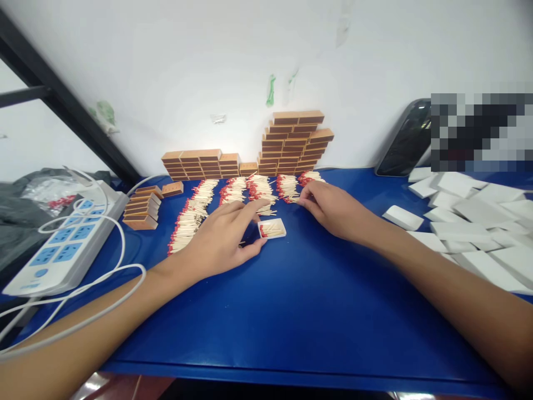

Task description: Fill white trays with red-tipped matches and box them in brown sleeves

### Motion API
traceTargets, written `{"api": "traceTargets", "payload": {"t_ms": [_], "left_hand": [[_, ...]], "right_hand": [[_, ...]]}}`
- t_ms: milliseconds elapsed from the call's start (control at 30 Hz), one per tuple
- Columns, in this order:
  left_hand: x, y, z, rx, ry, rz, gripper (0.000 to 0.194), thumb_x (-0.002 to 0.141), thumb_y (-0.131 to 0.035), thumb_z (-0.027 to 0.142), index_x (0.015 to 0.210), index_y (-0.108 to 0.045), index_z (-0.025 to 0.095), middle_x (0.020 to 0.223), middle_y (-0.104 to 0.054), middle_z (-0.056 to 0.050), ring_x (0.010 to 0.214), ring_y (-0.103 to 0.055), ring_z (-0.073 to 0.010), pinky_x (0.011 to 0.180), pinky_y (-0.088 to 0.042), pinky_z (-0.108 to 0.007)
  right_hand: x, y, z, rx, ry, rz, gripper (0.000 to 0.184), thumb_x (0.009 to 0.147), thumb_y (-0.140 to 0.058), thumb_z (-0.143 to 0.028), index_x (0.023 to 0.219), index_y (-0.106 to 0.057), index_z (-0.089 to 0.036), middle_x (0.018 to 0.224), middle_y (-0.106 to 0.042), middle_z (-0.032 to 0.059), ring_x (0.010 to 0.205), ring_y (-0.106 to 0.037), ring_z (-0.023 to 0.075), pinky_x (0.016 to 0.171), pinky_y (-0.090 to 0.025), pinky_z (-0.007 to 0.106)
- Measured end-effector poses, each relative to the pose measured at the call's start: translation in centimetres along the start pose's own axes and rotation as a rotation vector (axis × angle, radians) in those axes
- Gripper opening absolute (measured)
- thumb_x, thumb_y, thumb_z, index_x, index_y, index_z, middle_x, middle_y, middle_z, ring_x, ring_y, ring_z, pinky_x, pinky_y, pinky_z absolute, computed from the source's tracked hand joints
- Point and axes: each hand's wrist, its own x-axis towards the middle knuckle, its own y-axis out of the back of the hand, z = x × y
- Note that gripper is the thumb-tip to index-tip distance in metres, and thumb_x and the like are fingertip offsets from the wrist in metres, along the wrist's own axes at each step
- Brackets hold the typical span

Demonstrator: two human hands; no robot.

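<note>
A small white matchbox tray (272,228) with a few red-tipped matches in it lies on the blue table (291,311). My left hand (227,239) rests beside it, thumb and fingers curled round the tray's left end. My right hand (333,210) reaches to the rows of loose matches (258,191) behind the tray, its fingertips pinched on a few matches at the right end of the rows. More matches (189,219) stretch in a long band to the left.
Stacks of brown matchbox sleeves (293,143) stand against the white wall, with lower stacks (200,164) and a small pile (142,208) to the left. White empty trays (470,222) are heaped at right. A power strip (62,244) with cables sits at left. A dark phone (406,139) leans on the wall.
</note>
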Motion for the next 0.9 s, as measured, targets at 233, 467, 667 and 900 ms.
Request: {"api": "traceTargets", "payload": {"t_ms": [233, 467, 667, 900], "left_hand": [[0.05, 0.04, 0.02, -0.020, 0.002, -0.012, 0.063, 0.100, -0.068, 0.034, 0.156, -0.041, 0.024, 0.117, -0.074, -0.007, 0.117, -0.069, -0.0285, 0.102, -0.056, -0.044], [0.04, 0.09, 0.11, -0.024, -0.003, -0.009, 0.065, 0.100, -0.068, 0.033, 0.158, -0.039, 0.025, 0.118, -0.074, -0.006, 0.119, -0.068, -0.0285, 0.103, -0.055, -0.044], [0.03, 0.11, 0.12, -0.031, -0.006, -0.015, 0.066, 0.101, -0.068, 0.034, 0.159, -0.038, 0.024, 0.118, -0.074, -0.007, 0.120, -0.068, -0.0289, 0.103, -0.055, -0.044], [-0.01, 0.06, 0.12, -0.039, 0.001, -0.012, 0.066, 0.100, -0.069, 0.034, 0.158, -0.039, 0.025, 0.117, -0.074, -0.007, 0.118, -0.068, -0.0290, 0.102, -0.055, -0.045]], "right_hand": [[-0.03, 0.46, -0.42, 0.023, 0.021, -0.036, 0.011, 0.101, -0.058, -0.029, 0.091, -0.059, -0.023, 0.093, -0.074, 0.0083, 0.080, -0.064, 0.0244, 0.070, -0.043, 0.035], [0.09, -0.31, 0.23, 0.037, 0.070, -0.022, 0.018, 0.104, -0.050, -0.028, 0.108, -0.065, -0.021, 0.109, -0.075, 0.0137, 0.100, -0.068, 0.0295, 0.083, -0.049, 0.040], [0.01, -0.14, 0.24, -0.004, 0.118, 0.022, 0.024, 0.106, -0.043, -0.026, 0.105, -0.066, -0.020, 0.110, -0.072, 0.0147, 0.102, -0.066, 0.0300, 0.090, -0.050, 0.043], [-0.05, 0.15, -0.31, -0.040, 0.099, -0.014, 0.029, 0.106, -0.040, -0.024, 0.100, -0.068, -0.018, 0.107, -0.070, 0.0170, 0.105, -0.064, 0.0323, 0.092, -0.050, 0.045]]}}
